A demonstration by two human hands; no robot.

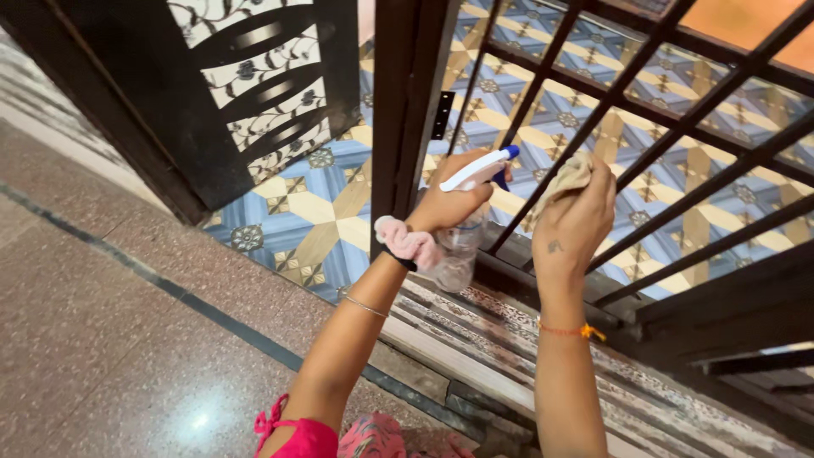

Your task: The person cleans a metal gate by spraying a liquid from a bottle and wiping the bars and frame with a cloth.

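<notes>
Head view, left hand [449, 199] gripping spray bottle [462, 246], right hand [577, 216] pressing cloth [566, 174] on gate bar [551, 161]

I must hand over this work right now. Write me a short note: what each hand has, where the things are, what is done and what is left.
Left hand: closed grip on a clear spray bottle with a white and blue trigger head, held beside the upright post of the dark metal grille. A pink scrunchie sits on that wrist.
Right hand: holds a beige cloth pressed against a diagonal bar of the grille.
Done: cannot tell which bars are already wiped.
Left: probably the other bars; check them by eye.
</notes>
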